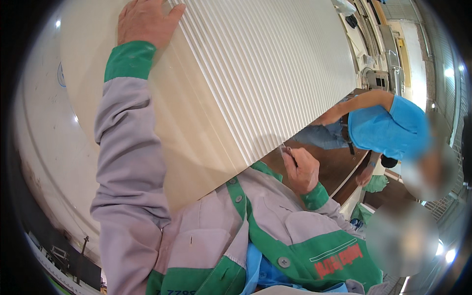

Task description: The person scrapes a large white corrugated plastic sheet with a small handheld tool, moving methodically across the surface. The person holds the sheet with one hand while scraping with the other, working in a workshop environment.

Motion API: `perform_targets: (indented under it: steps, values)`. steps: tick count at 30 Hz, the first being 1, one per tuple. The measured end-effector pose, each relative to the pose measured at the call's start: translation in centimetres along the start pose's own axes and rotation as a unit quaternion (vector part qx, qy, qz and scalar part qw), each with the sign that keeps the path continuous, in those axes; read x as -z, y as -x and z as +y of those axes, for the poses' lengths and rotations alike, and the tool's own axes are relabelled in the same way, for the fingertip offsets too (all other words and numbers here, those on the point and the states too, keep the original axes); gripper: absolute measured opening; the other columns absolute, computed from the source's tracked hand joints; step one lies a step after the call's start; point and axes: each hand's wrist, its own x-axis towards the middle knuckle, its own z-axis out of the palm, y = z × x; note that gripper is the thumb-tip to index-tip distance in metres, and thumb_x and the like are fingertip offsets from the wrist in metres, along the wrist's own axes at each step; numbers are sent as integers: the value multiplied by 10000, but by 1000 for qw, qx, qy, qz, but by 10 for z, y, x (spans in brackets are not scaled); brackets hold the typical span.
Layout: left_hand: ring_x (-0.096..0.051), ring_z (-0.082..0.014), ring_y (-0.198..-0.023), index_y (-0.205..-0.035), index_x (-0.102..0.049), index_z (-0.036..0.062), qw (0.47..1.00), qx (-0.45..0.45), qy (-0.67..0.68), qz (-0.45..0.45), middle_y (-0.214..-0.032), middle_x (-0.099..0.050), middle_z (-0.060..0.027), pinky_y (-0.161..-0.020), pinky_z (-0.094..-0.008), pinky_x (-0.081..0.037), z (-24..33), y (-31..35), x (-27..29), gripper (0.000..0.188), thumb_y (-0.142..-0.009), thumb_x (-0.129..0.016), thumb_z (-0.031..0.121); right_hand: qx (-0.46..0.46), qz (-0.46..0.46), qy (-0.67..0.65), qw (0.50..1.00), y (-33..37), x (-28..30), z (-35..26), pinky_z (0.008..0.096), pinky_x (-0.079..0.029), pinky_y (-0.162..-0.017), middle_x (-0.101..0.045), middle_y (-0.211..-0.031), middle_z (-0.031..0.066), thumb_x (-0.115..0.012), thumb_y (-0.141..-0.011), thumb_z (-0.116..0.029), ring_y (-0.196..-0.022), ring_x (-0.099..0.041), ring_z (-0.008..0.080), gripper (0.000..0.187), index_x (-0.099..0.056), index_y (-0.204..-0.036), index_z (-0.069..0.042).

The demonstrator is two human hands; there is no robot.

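Observation:
A large cream panel [191, 123] with a long ribbed white section [275, 59] fills the space before me. My left hand [146, 23] lies on the smooth part beside the ribs, thumb spread out; its fingertips run past the top of the view. Close to my body, my right hand [302, 169] is closed around a small tool with a dark handle and a thin pale tip [282, 148]. That tip is at the near right corner of the ribbed section, at its edge. Its exact kind cannot be made out, as the fingers cover most of it.
To the right, a co-worker in a blue shirt [388, 120] bends with one arm reaching to the panel's right edge. Green bags [376, 183] are below that person. Benches with equipment [378, 81] line the far right. A pale surface [44, 123] extends at the left.

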Motion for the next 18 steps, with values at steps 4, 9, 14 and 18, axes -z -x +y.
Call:
perform_targets:
  steps: [4, 9, 14, 18]
  values:
    - [-558, -398, -1276, -1198, -681, -50, 1000, 3, -1, 13, -1336, -629, -235, -1130, -467, -410, 3, 1, 0, 476, -871, -724, 293, 1, 50, -44, 998, 12, -2, -3, 421, -470, -573, -607, -771, 159, -727, -899, -60, -665, -608, 353, 85, -650, -884, -26]
    - [-537, -403, -1301, -1210, -673, -57, 1000, 22, 7, -8, -1364, -609, -248, -1149, -478, -389, -2, 1, 5, 490, -876, -714, 299, 28, 64, -4, 998, -40, -27, -24, 439, -465, -571, -591, -757, 156, -708, -926, -89, -654, -600, 359, 124, -618, -865, -30]
    - [-498, -397, -1353, -1236, -667, -49, 999, 40, 22, -30, -1402, -586, -251, -1183, -486, -346, -3, -4, 9, 491, -890, -705, 296, 59, 73, 80, 992, -196, -50, -63, 496, -518, -639, -666, -831, 179, -614, -989, -263, -735, -660, 392, 221, -651, -903, -63]
    - [-487, -388, -1371, -1250, -663, -44, 999, 40, 20, -24, -1410, -583, -241, -1189, -478, -340, -6, -3, 7, 495, -894, -709, 298, 100, 75, 150, 981, -395, -70, -124, 526, -510, -849, -690, -1022, 233, -494, -1025, -372, -973, -659, 433, 367, -665, -1039, -47]
